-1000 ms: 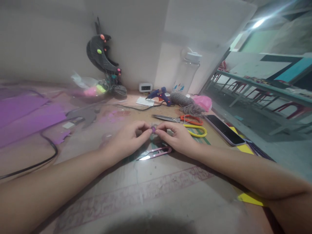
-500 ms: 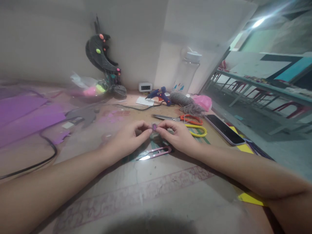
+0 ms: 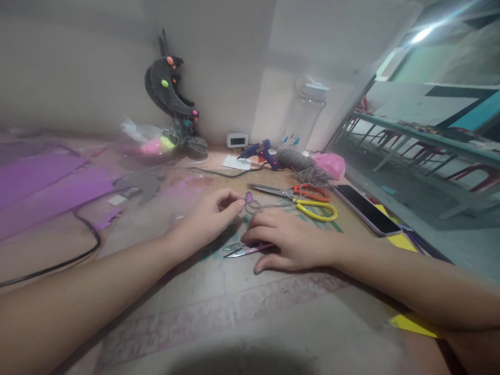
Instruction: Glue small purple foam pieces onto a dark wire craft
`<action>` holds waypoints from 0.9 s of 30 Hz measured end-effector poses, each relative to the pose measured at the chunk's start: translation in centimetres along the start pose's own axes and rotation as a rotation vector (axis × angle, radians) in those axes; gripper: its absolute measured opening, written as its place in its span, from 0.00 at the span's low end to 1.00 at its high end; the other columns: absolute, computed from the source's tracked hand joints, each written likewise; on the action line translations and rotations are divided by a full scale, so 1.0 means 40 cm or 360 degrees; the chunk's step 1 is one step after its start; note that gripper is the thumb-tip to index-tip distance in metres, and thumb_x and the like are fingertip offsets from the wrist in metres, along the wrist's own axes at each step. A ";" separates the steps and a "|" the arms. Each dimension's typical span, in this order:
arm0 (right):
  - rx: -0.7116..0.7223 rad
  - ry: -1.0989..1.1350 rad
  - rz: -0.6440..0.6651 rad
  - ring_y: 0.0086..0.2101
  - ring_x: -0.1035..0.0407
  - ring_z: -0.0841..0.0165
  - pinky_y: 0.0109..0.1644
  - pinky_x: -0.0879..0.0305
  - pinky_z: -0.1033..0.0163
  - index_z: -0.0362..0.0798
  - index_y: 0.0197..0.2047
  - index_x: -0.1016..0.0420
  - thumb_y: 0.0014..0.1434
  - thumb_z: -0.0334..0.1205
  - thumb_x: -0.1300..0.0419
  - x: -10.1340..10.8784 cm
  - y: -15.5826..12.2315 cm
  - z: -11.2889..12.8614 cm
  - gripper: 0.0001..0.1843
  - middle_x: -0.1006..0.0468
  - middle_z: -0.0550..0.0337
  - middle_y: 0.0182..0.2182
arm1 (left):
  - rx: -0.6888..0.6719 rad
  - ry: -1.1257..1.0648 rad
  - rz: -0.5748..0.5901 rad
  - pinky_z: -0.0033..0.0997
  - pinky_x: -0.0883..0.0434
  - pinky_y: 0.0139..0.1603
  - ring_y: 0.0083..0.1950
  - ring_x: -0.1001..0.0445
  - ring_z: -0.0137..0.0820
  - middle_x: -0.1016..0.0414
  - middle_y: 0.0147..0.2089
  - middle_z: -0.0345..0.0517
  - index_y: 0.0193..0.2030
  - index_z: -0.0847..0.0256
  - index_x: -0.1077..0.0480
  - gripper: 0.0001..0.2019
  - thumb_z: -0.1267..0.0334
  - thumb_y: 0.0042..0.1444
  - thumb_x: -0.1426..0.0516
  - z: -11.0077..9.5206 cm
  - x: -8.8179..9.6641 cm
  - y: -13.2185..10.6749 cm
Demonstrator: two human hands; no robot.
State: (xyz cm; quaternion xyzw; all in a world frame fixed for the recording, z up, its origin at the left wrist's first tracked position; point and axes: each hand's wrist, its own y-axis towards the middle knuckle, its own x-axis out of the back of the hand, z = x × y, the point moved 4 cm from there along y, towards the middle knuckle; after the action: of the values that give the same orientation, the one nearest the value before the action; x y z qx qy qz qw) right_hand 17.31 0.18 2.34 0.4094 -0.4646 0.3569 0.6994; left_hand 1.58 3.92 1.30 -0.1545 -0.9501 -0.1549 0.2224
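My left hand point(image 3: 219, 211) is closed in a pinch on a small purple piece point(image 3: 249, 197) with grey yarn point(image 3: 253, 205) looped at it. The yarn trails to the right behind my other hand. My right hand point(image 3: 287, 237) hangs over a pair of thread snips point(image 3: 242, 251) on the table, its thumb apart from the curled fingers. The blades of the snips show to the left of that hand; their pink handle is mostly covered by it. Whether the fingers touch the handle I cannot tell.
Behind my hands lie orange-and-yellow-handled scissors point(image 3: 316, 211), a blue glue gun point(image 3: 260, 153) and a grey yarn skein point(image 3: 297, 161). A phone point(image 3: 367, 208) is at the right edge. Purple sheets point(image 3: 58, 179) and a black cable point(image 3: 91, 229) occupy the left. A clear bottle point(image 3: 304, 117) stands behind.
My right hand has let go of the purple piece and moved down over the thread snips, its fingers spreading. My left hand keeps its pinch. The view has shifted slightly left.
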 end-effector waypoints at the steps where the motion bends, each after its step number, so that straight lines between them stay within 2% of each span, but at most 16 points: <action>1: 0.0027 -0.0072 0.0053 0.41 0.33 0.63 0.47 0.36 0.58 0.43 0.46 0.26 0.59 0.53 0.41 -0.005 0.001 0.007 0.22 0.25 0.51 0.40 | -0.0005 0.0005 -0.0002 0.31 0.33 0.41 0.37 0.31 0.32 0.30 0.32 0.40 0.33 0.59 0.32 0.10 0.57 0.60 0.48 0.001 0.000 0.000; 5: 0.0024 -0.0319 0.0042 0.38 0.32 0.65 0.43 0.35 0.61 0.43 0.47 0.25 0.67 0.45 0.50 -0.018 0.005 0.013 0.18 0.24 0.51 0.37 | -0.0012 0.0016 -0.0001 0.31 0.34 0.39 0.37 0.31 0.32 0.29 0.32 0.40 0.35 0.59 0.32 0.10 0.56 0.60 0.49 0.009 -0.002 0.002; 8: 0.0089 -0.0422 -0.0051 0.34 0.32 0.66 0.39 0.35 0.62 0.43 0.43 0.25 0.68 0.38 0.52 -0.022 0.003 0.012 0.16 0.24 0.52 0.33 | -0.0021 0.0029 -0.0009 0.31 0.34 0.37 0.35 0.31 0.32 0.29 0.32 0.40 0.34 0.59 0.32 0.11 0.56 0.59 0.49 0.011 -0.001 0.003; 10: 0.0077 -0.0392 -0.0181 0.33 0.32 0.67 0.38 0.35 0.62 0.43 0.42 0.26 0.67 0.36 0.52 -0.015 -0.001 0.009 0.14 0.24 0.53 0.31 | -0.0033 0.0039 -0.0010 0.31 0.34 0.36 0.35 0.31 0.32 0.29 0.32 0.40 0.33 0.59 0.32 0.11 0.56 0.59 0.49 0.010 0.000 0.002; 14: -0.0071 -0.0265 -0.0603 0.36 0.30 0.66 0.40 0.35 0.62 0.46 0.46 0.29 0.66 0.33 0.53 0.023 -0.018 -0.010 0.12 0.23 0.53 0.35 | -0.0026 0.0052 0.0022 0.30 0.35 0.37 0.36 0.30 0.32 0.28 0.32 0.40 0.33 0.59 0.31 0.11 0.55 0.60 0.49 0.008 0.000 0.002; 16: -0.0164 -0.0276 -0.0731 0.37 0.30 0.65 0.41 0.36 0.60 0.46 0.47 0.29 0.67 0.35 0.52 0.040 -0.026 -0.032 0.12 0.22 0.53 0.36 | -0.0024 0.0061 0.0027 0.30 0.35 0.36 0.35 0.30 0.32 0.28 0.32 0.41 0.33 0.60 0.31 0.12 0.55 0.60 0.49 0.009 -0.001 0.002; 20: -0.0285 -0.0389 -0.0722 0.36 0.30 0.63 0.40 0.37 0.59 0.43 0.48 0.28 0.65 0.43 0.47 0.048 -0.029 -0.086 0.15 0.22 0.51 0.37 | 0.0049 0.0053 0.0033 0.28 0.36 0.32 0.33 0.31 0.31 0.27 0.31 0.41 0.33 0.59 0.32 0.12 0.54 0.60 0.49 0.019 -0.005 0.000; 23: -0.0285 -0.0484 -0.0729 0.36 0.30 0.63 0.40 0.38 0.59 0.43 0.49 0.28 0.65 0.45 0.46 0.047 -0.029 -0.106 0.16 0.22 0.52 0.36 | 0.0079 0.0057 0.0044 0.28 0.37 0.31 0.31 0.31 0.30 0.28 0.31 0.40 0.33 0.59 0.32 0.12 0.54 0.60 0.49 0.025 -0.009 -0.002; 27: -0.0202 -0.0638 -0.0719 0.34 0.33 0.64 0.38 0.40 0.60 0.43 0.48 0.27 0.65 0.47 0.46 0.042 -0.025 -0.098 0.17 0.23 0.53 0.34 | 0.0028 0.0084 0.0034 0.29 0.37 0.32 0.31 0.31 0.30 0.28 0.31 0.40 0.33 0.59 0.32 0.10 0.56 0.59 0.49 0.027 -0.010 -0.002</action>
State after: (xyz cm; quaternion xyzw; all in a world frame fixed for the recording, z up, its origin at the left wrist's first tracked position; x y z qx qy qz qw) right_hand 20.13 3.52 2.75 0.5199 -0.5119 0.0748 0.6798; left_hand 1.50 4.12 0.18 -0.1586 -0.9435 -0.1481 0.2505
